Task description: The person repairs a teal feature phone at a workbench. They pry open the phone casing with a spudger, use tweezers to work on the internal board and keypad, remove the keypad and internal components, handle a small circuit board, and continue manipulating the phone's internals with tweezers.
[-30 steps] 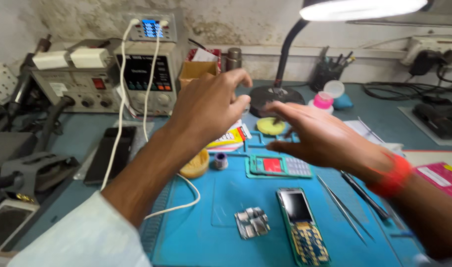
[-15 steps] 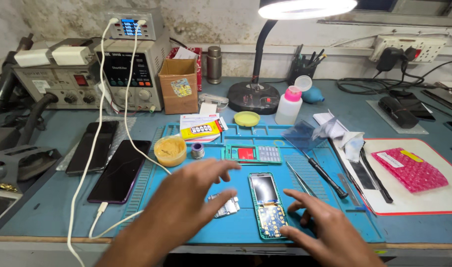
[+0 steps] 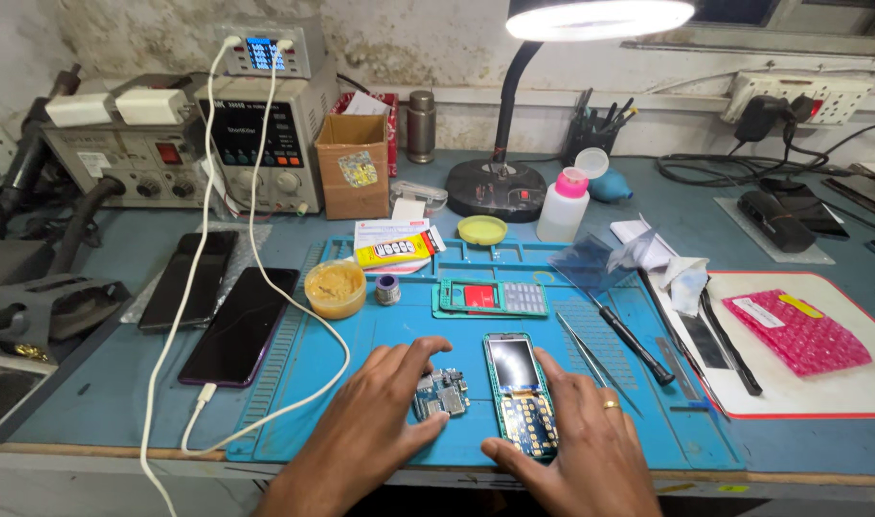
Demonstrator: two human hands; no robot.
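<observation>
Cluttered repair bench filling the frame, with a blue silicone work mat sitting across the lower middle on a blue-grey table. Left hand is resting at the bottom centre, fingers spread wide and flat, holding nothing; its fingertips are touching a small circuit board lying on the mat. Right hand, the one wearing a ring, is lying just to the right, also open and relaxed, with its thumb and index finger sitting either side of a stripped keypad phone with a green frame. Looks like the thumb is touching the phone's bottom edge, but I can't really tell from this angle. Above the phone, a second green phone frame is lying sideways mid-mat. Right of the phone, tweezers and a black screwdriver are lying diagonally. Left of centre, a round tub of yellowish paste is sitting next to a tiny solder spool, and two dark smartphones are lying face up further left, a white cable looping past them. Upper left is showing a bench power supply; top centre, a ring lamp is glowing. Far right, a pink bubble-wrap pouch is sitting on a white pad.
</observation>
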